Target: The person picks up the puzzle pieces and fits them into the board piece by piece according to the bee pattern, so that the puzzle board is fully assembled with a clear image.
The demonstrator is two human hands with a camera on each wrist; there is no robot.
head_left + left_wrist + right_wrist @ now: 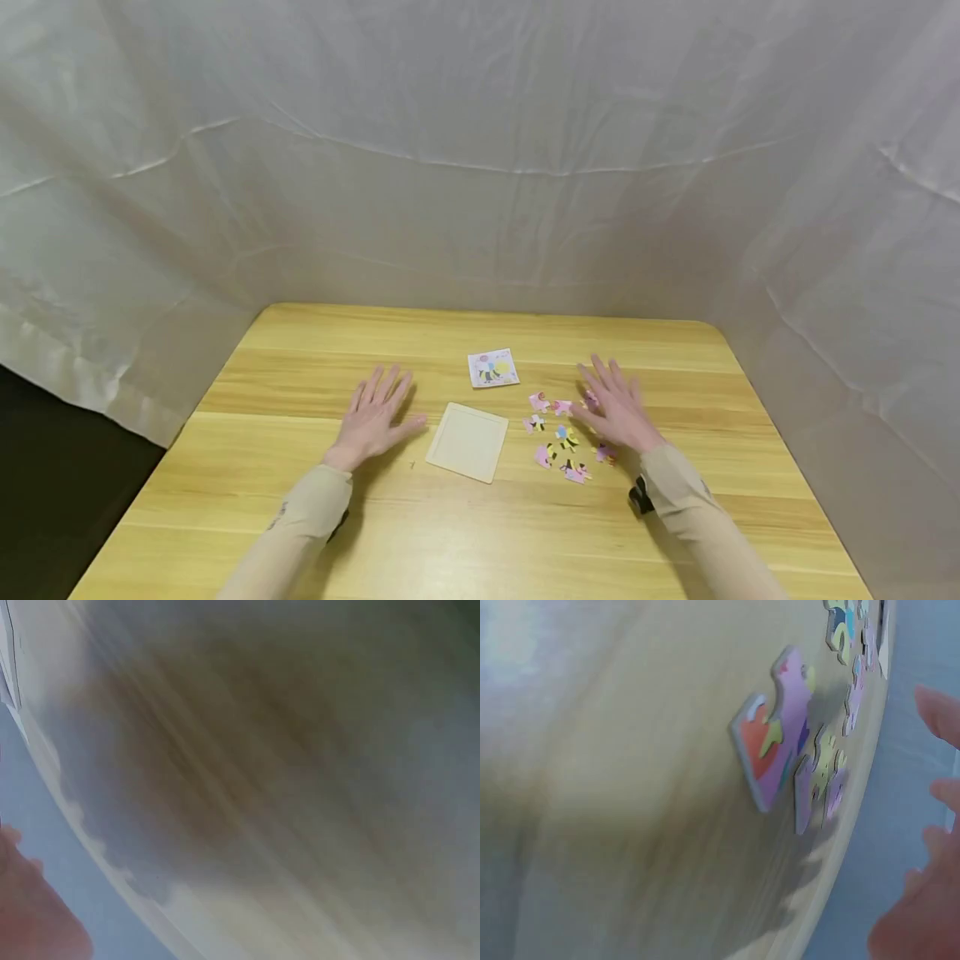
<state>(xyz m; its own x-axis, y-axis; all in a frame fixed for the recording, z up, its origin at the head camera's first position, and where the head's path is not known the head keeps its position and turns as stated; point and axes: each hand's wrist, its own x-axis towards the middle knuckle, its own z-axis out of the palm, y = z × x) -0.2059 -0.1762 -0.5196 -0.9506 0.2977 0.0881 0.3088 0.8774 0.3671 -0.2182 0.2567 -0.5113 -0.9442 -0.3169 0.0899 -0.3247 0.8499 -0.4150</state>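
Both hands lie over a pale wooden tabletop [315, 500] with fingers straight and spread, holding nothing. The left hand [372, 418] rests flat on the wood, just left of a blank cream puzzle tray [468, 441] that lies square and slightly turned near the tabletop's middle. The right hand [617, 408] lies palm down over the right side of a loose scatter of puzzle pieces [558, 437], pink, yellow and black in colour; some pieces peek out beside its fingers and wrist, the rest lie between it and the tray. In the right wrist view the nearest pieces [780, 742] lie flat on the wood, printed side up, with the fingertips [939, 714] close above them; whether skin touches a piece cannot be told. Behind the tray, toward the far edge, a small printed picture card [493, 367] lies face up, apart from both hands. The left wrist view is blurred, showing only wood grain. Crumpled white sheeting [480, 150] walls the tabletop in on three sides
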